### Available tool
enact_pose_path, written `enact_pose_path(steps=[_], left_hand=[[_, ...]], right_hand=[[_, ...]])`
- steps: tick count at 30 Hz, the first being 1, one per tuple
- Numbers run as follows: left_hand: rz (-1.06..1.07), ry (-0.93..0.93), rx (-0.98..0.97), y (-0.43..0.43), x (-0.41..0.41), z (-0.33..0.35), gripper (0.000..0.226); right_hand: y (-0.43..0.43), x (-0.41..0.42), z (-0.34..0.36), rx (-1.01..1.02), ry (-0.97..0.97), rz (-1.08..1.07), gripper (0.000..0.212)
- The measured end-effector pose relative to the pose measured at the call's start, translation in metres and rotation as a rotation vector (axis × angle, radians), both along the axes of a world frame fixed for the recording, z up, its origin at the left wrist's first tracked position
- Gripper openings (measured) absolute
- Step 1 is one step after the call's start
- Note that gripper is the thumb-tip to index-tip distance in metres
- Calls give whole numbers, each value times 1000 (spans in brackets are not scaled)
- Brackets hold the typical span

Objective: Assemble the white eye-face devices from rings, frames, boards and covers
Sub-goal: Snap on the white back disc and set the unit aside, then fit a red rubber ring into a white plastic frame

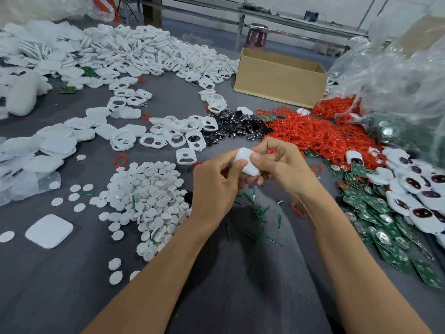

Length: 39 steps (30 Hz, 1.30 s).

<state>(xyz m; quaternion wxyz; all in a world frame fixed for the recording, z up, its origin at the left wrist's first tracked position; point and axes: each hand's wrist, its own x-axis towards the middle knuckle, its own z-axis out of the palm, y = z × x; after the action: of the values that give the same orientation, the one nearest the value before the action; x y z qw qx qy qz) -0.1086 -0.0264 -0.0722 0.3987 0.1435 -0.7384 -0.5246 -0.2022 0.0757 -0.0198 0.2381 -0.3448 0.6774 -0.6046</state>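
Hands: your left hand [214, 186] and right hand [281, 165] both grip one small white rounded plastic device [245, 160], fingers curled round it, both thumbs on its top face.
Task thing: held between your hands above the grey cloth surface [72, 285], centre of view. Its underside is hidden, so I can't tell whether the cover is seated.
Risk, seating: uneven thumb pressure would likely close one side and leave the other proud.
Risk, drop: the shell looks smooth. If it slips, it lands among the thin green plastic offcuts [260, 213] right below.
Risk, left arm: the heap of white round discs [149, 196] lies just beside your left forearm, and an outward swing would scatter it.
Risk, right arm: the green circuit boards [375, 213] and loose red rubber rings [313, 136] are near your right wrist and could snag or slide.
Risk, mixing: the finished white eye-face devices [414, 189] lie on the boards at far right, so put this one there, not among the parts.
Further out: white plastic frames with cut-outs [178, 136], black-and-silver button cells [231, 128], an open brown cardboard box [279, 80].
Edges: the near edge is not in view. The far edge is behind the box.
Open room: bare cloth between your forearms and at near left. Right side crowded.
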Motion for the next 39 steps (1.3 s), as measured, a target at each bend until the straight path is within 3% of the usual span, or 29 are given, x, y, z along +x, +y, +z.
enact_pose_path(steps=[5, 8, 10, 12, 17, 22, 27, 39], left_hand=[[-54, 38, 78, 0, 3, 3, 17], [-232, 41, 448, 1, 3, 8, 20], [-310, 23, 708, 0, 1, 9, 35], [-313, 66, 778, -4, 0, 8, 22], [-240, 90, 722, -10, 0, 6, 29], [-220, 60, 672, -7, -1, 7, 32], [-219, 55, 615, -5, -2, 6, 36], [-195, 76, 617, -5, -2, 6, 29]], right_hand=[[-6, 1, -4, -3, 177, -108, 12], [-5, -2, -5, 15, 321, -171, 8], [-2, -4, -3, 52, 392, -159, 19], [1, -6, -1, 75, 373, -108, 29], [2, -5, -3, 30, 259, -40, 16], [2, -8, -5, 42, 120, -115, 36], [2, -7, -6, 124, 101, -141, 24], [-1, -4, -7, 118, 83, -151, 20]])
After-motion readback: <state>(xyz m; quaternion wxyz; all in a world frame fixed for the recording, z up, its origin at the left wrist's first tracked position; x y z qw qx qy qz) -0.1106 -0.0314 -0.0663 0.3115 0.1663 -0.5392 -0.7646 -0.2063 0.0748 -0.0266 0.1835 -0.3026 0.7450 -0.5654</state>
